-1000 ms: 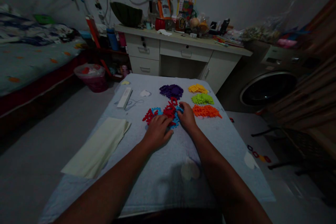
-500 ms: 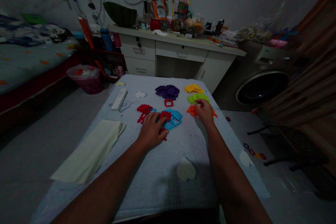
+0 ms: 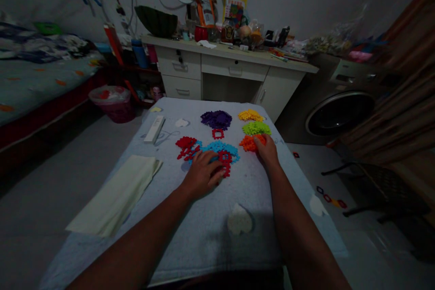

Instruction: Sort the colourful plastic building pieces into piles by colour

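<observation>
My left hand (image 3: 203,176) lies with its fingers spread at the near side of the light-blue interlocking plastic pieces (image 3: 220,146). Red pieces (image 3: 224,158) are by its fingertips, and another red cluster (image 3: 186,145) sits to the left. My right hand (image 3: 269,150) curls round the right side of the orange pieces (image 3: 247,143), thumb on top; its other fingers are partly hidden. Beyond it are a lime-green pile (image 3: 256,128) and a yellow pile (image 3: 250,115). A purple pile (image 3: 216,119) lies further back, with one red square frame (image 3: 218,133) in front.
The cloth-covered table (image 3: 176,244) carries a folded pale cloth (image 3: 113,197) and a white narrow box (image 3: 154,129) on the left. Behind stands a white desk (image 3: 234,65) crowded with objects. A washing machine (image 3: 340,104) is at the right, a pink bin (image 3: 113,104) at the left.
My left hand has shifted slightly right, and the red pieces by it have moved right. My right hand has come down from near the green pile to the orange pieces, which are now bunched closer together.
</observation>
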`<control>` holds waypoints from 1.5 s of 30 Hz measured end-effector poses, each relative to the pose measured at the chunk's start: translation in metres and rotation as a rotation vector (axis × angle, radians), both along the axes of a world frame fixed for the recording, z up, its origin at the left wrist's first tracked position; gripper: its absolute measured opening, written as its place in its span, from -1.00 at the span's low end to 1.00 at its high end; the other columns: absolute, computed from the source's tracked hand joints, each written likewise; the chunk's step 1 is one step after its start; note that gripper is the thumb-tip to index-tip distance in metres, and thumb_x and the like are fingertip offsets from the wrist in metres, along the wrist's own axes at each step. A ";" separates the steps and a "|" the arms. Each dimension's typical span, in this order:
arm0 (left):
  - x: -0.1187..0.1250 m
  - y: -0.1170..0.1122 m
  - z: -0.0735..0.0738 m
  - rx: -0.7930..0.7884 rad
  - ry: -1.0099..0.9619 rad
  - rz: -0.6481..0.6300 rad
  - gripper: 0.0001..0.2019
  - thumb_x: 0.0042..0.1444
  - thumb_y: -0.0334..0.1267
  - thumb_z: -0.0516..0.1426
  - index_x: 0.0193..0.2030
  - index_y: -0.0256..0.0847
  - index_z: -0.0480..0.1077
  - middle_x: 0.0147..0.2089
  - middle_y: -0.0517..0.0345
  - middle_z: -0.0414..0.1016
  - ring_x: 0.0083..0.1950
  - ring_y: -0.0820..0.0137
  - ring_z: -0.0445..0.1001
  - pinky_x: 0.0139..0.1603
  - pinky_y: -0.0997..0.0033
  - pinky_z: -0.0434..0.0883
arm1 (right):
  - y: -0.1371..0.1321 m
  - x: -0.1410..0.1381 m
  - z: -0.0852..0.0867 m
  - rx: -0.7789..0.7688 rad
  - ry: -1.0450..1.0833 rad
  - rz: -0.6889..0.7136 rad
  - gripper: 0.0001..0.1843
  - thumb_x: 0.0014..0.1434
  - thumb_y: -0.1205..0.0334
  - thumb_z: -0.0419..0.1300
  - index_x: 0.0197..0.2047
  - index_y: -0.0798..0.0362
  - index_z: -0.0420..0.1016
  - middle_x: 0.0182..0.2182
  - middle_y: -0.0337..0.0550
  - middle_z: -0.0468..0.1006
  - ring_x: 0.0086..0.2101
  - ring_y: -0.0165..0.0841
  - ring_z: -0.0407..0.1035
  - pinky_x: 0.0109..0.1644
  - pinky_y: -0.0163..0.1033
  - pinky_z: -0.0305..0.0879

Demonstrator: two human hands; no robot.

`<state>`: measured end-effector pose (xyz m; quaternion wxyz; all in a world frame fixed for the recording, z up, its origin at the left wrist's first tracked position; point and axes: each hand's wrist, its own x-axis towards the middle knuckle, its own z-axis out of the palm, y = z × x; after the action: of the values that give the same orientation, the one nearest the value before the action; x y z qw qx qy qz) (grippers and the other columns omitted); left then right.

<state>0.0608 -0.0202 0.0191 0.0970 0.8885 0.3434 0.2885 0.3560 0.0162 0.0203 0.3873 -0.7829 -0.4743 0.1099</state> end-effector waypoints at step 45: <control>-0.024 0.041 -0.007 -0.125 -0.122 0.445 -0.33 0.09 0.01 0.21 0.30 -0.17 0.17 0.26 -0.11 0.33 0.26 0.03 0.29 0.24 -0.06 0.26 | 0.042 -0.113 0.016 0.050 -0.198 0.610 -0.54 0.05 0.28 0.21 0.07 0.02 0.48 -0.03 -0.03 0.57 -0.05 -0.16 0.43 0.13 -0.05 0.29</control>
<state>0.0364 0.0205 0.0124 0.1063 0.7640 0.5415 0.3343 0.2429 0.0587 0.0360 0.3074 -0.6019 -0.7250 0.1324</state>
